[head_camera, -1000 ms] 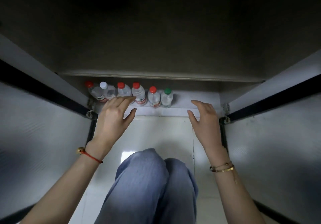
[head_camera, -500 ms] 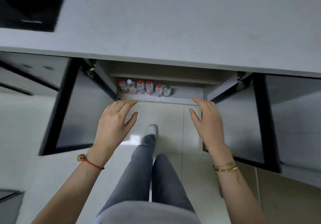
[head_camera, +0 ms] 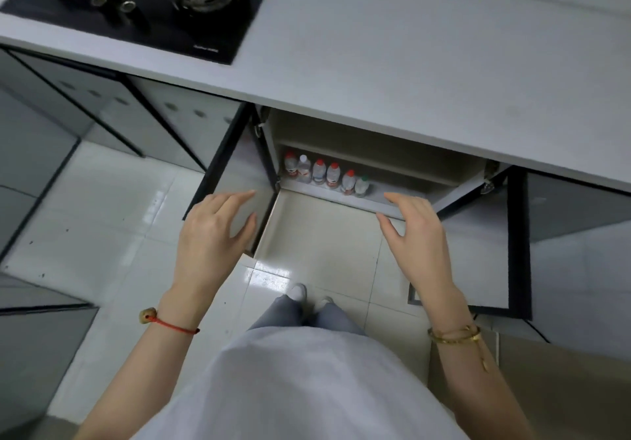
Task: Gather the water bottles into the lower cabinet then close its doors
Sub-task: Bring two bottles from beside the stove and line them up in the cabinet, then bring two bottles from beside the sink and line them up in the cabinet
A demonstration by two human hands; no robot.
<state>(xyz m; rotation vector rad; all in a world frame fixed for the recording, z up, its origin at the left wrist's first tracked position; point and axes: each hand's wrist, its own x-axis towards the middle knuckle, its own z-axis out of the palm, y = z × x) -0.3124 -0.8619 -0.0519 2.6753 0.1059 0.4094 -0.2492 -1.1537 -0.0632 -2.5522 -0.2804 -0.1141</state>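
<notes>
Several water bottles (head_camera: 324, 173) stand upright in a row on the floor of the lower cabinet (head_camera: 403, 170), most with red caps, one white, one green at the right end. Both cabinet doors hang wide open: the left door (head_camera: 235, 173) and the right door (head_camera: 485, 252). My left hand (head_camera: 211, 238) hovers open in front of the left door, fingers spread, holding nothing. My right hand (head_camera: 416, 234) hovers open beside the right door's inner edge, also with nothing in it. Neither hand clearly touches a door.
A grey countertop (head_camera: 409, 64) overhangs the cabinet, with a black gas hob (head_camera: 143, 2) at its left. Closed grey cabinet fronts (head_camera: 102, 115) run to the left. Glossy white floor tiles (head_camera: 102, 221) lie below; my legs and shoes (head_camera: 307, 303) stand before the opening.
The view has risen from a crouch inside the cabinet opening to standing above the countertop. Both hands have drawn back from the bottles and spread apart toward the doors.
</notes>
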